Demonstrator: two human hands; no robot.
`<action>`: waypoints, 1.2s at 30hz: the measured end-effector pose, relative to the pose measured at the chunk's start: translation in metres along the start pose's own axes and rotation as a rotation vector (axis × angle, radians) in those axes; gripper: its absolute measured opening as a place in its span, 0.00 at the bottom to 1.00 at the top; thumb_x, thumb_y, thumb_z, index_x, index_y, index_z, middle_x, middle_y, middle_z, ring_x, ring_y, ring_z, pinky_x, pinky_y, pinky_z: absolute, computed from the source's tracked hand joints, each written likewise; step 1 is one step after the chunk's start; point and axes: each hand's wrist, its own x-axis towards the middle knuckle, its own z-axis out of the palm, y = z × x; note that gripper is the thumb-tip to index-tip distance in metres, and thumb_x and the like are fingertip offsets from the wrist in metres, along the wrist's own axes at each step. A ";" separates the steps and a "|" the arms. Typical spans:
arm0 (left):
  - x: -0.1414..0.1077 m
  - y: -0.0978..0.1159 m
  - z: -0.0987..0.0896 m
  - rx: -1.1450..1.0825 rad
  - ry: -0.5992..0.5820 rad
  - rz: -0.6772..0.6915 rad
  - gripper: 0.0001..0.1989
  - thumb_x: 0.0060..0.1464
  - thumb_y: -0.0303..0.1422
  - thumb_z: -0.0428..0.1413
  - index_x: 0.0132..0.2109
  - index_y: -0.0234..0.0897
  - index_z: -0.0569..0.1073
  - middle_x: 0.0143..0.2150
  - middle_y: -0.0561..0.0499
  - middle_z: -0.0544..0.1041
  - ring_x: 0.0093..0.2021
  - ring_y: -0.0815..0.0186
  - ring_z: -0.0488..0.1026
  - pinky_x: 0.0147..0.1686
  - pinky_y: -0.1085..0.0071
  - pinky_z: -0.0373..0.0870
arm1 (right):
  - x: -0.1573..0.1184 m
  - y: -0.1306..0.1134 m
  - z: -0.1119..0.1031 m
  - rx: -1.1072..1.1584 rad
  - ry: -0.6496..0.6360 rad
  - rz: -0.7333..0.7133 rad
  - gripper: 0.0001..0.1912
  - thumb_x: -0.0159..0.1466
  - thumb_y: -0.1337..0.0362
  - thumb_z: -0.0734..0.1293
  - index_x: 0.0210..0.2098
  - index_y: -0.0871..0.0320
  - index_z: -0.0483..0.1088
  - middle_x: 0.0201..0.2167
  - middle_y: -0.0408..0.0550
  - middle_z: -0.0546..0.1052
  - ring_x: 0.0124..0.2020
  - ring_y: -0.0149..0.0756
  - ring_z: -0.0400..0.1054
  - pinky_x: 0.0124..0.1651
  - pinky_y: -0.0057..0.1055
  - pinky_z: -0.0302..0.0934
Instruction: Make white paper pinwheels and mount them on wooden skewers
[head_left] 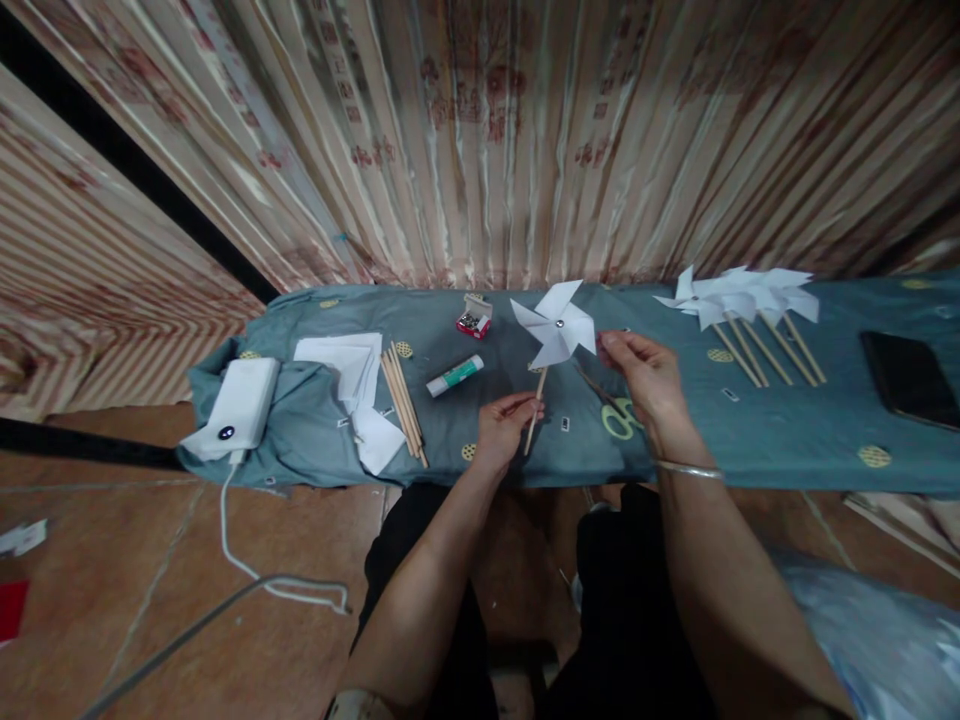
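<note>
A white paper pinwheel (pixel 558 323) with a pin at its centre stands on a thin wooden stick, held upright over the cloth. My left hand (pixel 508 430) is closed on the stick below the paper blades. My right hand (pixel 643 372) is beside the pinwheel's right edge, thumb and fingertips pinched together at a blade; whether they grip the paper is too small to tell. Scissors with yellow-green handles (pixel 619 419) lie just under my right hand. To the left are a glue stick (pixel 455 375) and a small open red box of pins (pixel 474 317).
Wooden sticks (pixel 403 403) and white paper pieces (pixel 346 365) lie at the left, near a white power bank (pixel 244 400) with a cable. Several finished pinwheels (pixel 739 296) lie at the right, before a black phone (pixel 909 378). A curtain (pixel 480 150) hangs behind the cloth-covered table (pixel 675 460).
</note>
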 end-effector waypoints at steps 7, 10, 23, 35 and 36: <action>0.004 -0.001 0.000 0.035 -0.013 0.004 0.14 0.33 0.35 0.72 0.31 0.34 0.81 0.29 0.48 0.81 0.29 0.67 0.76 0.38 0.68 0.73 | 0.003 0.002 0.001 0.035 0.008 0.056 0.16 0.45 0.50 0.76 0.24 0.54 0.76 0.22 0.41 0.76 0.24 0.31 0.65 0.30 0.30 0.63; 0.004 -0.001 0.000 0.025 -0.018 0.013 0.16 0.31 0.36 0.72 0.30 0.34 0.81 0.28 0.49 0.81 0.29 0.67 0.76 0.39 0.68 0.73 | 0.003 0.000 0.000 0.075 0.013 0.075 0.15 0.43 0.52 0.78 0.23 0.54 0.76 0.21 0.40 0.76 0.23 0.30 0.65 0.29 0.29 0.63; 0.003 -0.001 0.002 0.028 -0.006 0.030 0.18 0.29 0.38 0.73 0.31 0.34 0.81 0.28 0.49 0.81 0.28 0.68 0.76 0.37 0.70 0.72 | -0.015 -0.010 0.004 0.147 -0.111 0.206 0.15 0.40 0.54 0.80 0.20 0.55 0.76 0.19 0.41 0.75 0.20 0.26 0.64 0.25 0.26 0.60; 0.004 -0.002 0.001 0.019 -0.012 0.026 0.17 0.30 0.37 0.72 0.31 0.34 0.81 0.27 0.51 0.81 0.28 0.68 0.76 0.38 0.69 0.72 | -0.022 -0.008 0.015 0.178 -0.230 0.196 0.15 0.43 0.53 0.80 0.19 0.55 0.77 0.20 0.42 0.78 0.21 0.26 0.65 0.27 0.25 0.59; 0.004 -0.003 0.001 0.015 -0.014 0.026 0.17 0.30 0.36 0.72 0.31 0.34 0.81 0.27 0.51 0.81 0.28 0.68 0.76 0.39 0.68 0.72 | -0.023 -0.008 0.016 0.177 -0.237 0.193 0.15 0.43 0.52 0.80 0.19 0.55 0.77 0.20 0.42 0.78 0.22 0.26 0.65 0.27 0.25 0.59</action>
